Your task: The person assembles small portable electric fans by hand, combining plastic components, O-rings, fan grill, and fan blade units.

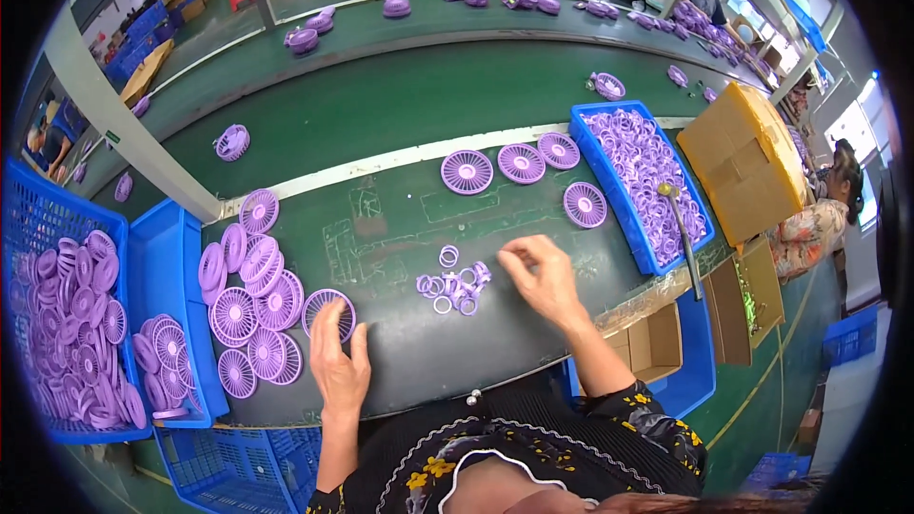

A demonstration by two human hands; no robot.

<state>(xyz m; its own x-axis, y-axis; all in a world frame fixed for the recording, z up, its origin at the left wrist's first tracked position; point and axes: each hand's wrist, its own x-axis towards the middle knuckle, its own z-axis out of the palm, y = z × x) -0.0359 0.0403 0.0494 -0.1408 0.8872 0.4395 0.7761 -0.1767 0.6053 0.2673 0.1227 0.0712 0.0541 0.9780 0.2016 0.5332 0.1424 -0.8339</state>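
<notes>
My left hand [341,366] reaches over a purple round grille [347,322] on the dark green work surface. Its fingers are stretched over the grille, with the thumb apart, and they hide part of it. To the right, my right hand [545,281] hovers beside a small heap of purple rings [464,290]. Its fingers are loosely bent, and nothing shows in them. A single ring [448,255] lies just above the heap. Several more purple grilles [276,301] overlap to the left of my left hand.
Purple grilles [466,172] lie in a row along the far white strip. A blue tray [583,133] full of rings stands at right, with a hammer [685,233] across it. Blue crates [67,200] of grilles stand at left. Beyond, a green conveyor [381,100] carries purple parts.
</notes>
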